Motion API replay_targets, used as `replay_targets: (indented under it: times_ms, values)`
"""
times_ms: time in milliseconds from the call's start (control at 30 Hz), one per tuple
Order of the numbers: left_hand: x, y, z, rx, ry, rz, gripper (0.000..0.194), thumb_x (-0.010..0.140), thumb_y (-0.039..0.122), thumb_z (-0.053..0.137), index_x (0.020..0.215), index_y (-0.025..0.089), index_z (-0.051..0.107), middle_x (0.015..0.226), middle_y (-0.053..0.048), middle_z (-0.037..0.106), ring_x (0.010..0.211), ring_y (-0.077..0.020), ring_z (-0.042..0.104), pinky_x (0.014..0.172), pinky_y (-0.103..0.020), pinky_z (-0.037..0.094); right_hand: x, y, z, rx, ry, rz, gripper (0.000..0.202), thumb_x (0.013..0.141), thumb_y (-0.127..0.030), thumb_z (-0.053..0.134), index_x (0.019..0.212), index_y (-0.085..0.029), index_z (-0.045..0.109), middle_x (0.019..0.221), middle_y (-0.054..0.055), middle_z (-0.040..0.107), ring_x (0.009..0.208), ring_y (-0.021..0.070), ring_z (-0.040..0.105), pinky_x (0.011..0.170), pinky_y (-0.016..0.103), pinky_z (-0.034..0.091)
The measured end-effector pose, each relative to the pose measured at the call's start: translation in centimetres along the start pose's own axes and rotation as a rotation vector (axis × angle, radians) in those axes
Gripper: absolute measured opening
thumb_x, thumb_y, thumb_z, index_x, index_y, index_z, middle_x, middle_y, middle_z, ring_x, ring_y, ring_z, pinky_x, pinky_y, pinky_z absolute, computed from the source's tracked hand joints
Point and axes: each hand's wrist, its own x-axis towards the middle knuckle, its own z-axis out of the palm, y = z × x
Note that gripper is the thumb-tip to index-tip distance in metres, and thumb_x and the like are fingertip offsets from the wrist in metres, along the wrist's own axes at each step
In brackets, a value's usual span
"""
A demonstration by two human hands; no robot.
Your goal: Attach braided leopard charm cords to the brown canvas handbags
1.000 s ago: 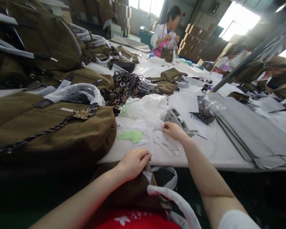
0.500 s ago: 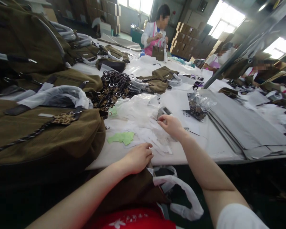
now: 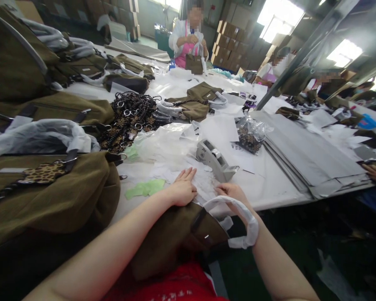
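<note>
An olive handbag (image 3: 166,238) lies against my lap at the table edge, its handle (image 3: 252,225) wrapped in white material. My left hand (image 3: 184,189) is flat, fingers stretched, over white paper scraps (image 3: 203,177) just above the bag's upper edge. Beyond the wrapped handle is my right hand (image 3: 235,193), with thumb and fingertips drawn together; whatever they pinch is too small to make out. A grey tape dispenser (image 3: 217,161) stands on the table just past the right hand. Green paper pieces (image 3: 146,188) lie left of my left hand.
A large olive bag (image 3: 62,200) with a leopard-print tag fills the left side. Behind are a heap of leopard-print straps (image 3: 133,113) and another bag (image 3: 194,102). Grey sheets (image 3: 313,154) are stacked at right. A co-worker (image 3: 189,39) handles a bag across the table.
My right hand has drawn back from the tape dispenser towards the bag. My left hand has flattened out and its fingers now extend forward. The bag on my lap shows more, its handle higher.
</note>
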Motion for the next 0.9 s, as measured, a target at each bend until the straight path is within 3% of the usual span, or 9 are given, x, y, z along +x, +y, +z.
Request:
replay_targets:
  times_ms: [133, 300, 400, 467, 567, 633, 700, 767, 900]
  values:
    - [0.3, -0.8, -0.1, -0.033, -0.023, -0.025, 0.029, 0.09, 0.03, 0.053, 0.085, 0.014, 0.077, 0.164, -0.011, 0.01, 0.151, -0.0359, 0.004, 0.121, -0.053, 0.012, -0.9, 1.4, -2.2, 0.173, 0.081, 0.019, 0.028, 0.084, -0.038, 0.055, 0.064, -0.02, 0.064, 0.058, 0.0, 0.061, 0.058, 0.0171, 0.057, 0.055, 0.027, 0.042]
    - [-0.6, -0.2, 0.0, -0.016, 0.031, -0.036, 0.027, 0.091, 0.027, 0.053, 0.084, 0.013, 0.075, 0.164, -0.011, 0.016, 0.151, -0.0336, 0.009, 0.122, -0.051, 0.012, -2.2, 4.5, -6.6, 0.673, 0.762, 0.081, 0.027, 0.076, -0.029, 0.049, 0.053, -0.022, 0.037, 0.05, -0.005, 0.039, 0.041, 0.01, 0.032, 0.039, 0.024, 0.022]
    - [-3.5, 2.8, 0.0, 0.06, 0.226, 0.062, 0.023, 0.091, 0.019, 0.052, 0.081, 0.013, 0.072, 0.164, -0.01, 0.018, 0.151, -0.031, 0.012, 0.123, -0.049, 0.014, -3.0, 4.0, -7.5, 0.599, 0.894, 0.081, 0.023, 0.078, -0.025, 0.05, 0.057, -0.021, 0.044, 0.052, -0.005, 0.041, 0.045, 0.0106, 0.034, 0.043, 0.025, 0.024]
    - [-5.9, 5.3, 0.2, 0.108, 0.341, 0.196, 0.019, 0.089, 0.013, 0.051, 0.085, 0.015, 0.069, 0.164, -0.008, 0.018, 0.15, -0.0281, 0.02, 0.122, -0.045, 0.022, -3.6, 2.0, -6.9, 0.443, 0.786, 0.056, 0.023, 0.082, -0.025, 0.053, 0.059, -0.02, 0.051, 0.051, -0.005, 0.043, 0.048, 0.0114, 0.037, 0.048, 0.026, 0.028]
    - [-8.7, 7.8, 0.8, 0.139, 0.347, 0.299, 0.019, 0.091, 0.013, 0.047, 0.087, 0.016, 0.065, 0.164, -0.006, 0.018, 0.13, -0.0259, 0.051, 0.104, -0.038, 0.047, -4.7, -2.5, -5.2, 0.329, 0.398, -0.151, 0.027, 0.088, -0.026, 0.053, 0.062, -0.019, 0.054, 0.055, -0.004, 0.046, 0.054, 0.0126, 0.044, 0.055, 0.027, 0.034]
    - [-9.6, 8.0, 1.1, 0.131, 0.32, 0.235, 0.019, 0.093, 0.016, 0.047, 0.085, 0.016, 0.064, 0.163, -0.011, 0.024, 0.106, -0.0231, 0.065, 0.086, -0.036, 0.055, -5.4, -5.2, -4.1, 0.403, 0.137, -0.34, 0.028, 0.091, -0.026, 0.051, 0.064, -0.019, 0.055, 0.06, -0.002, 0.05, 0.057, 0.0129, 0.048, 0.057, 0.027, 0.037]
    - [-10.1, 7.2, 1.2, 0.11, 0.306, 0.127, 0.021, 0.096, 0.021, 0.046, 0.086, 0.016, 0.063, 0.149, -0.015, 0.047, 0.091, -0.0208, 0.068, 0.076, -0.034, 0.054, -6.1, -6.8, -3.5, 0.508, -0.012, -0.441, 0.029, 0.093, -0.025, 0.05, 0.065, -0.019, 0.056, 0.063, -0.001, 0.053, 0.057, 0.0127, 0.049, 0.057, 0.026, 0.039]
    - [-10.7, 6.0, 1.1, 0.093, 0.307, 0.035, 0.023, 0.099, 0.023, 0.043, 0.089, 0.017, 0.063, 0.116, -0.012, 0.068, 0.084, -0.0203, 0.067, 0.073, -0.032, 0.052, -6.3, -7.1, -3.4, 0.59, 0.004, -0.438, 0.03, 0.095, -0.026, 0.05, 0.066, -0.019, 0.057, 0.063, -0.001, 0.053, 0.056, 0.0124, 0.049, 0.054, 0.026, 0.038]
    - [-12.5, 4.4, 1.0, 0.089, 0.327, -0.066, 0.028, 0.1, 0.025, 0.041, 0.085, 0.017, 0.063, 0.086, -0.006, 0.067, 0.076, -0.0202, 0.064, 0.068, -0.032, 0.047, -5.6, -6.7, -3.7, 0.398, 0.233, -0.311, 0.029, 0.094, -0.031, 0.052, 0.068, -0.02, 0.059, 0.063, 0.0, 0.054, 0.053, 0.0133, 0.048, 0.052, 0.026, 0.039]
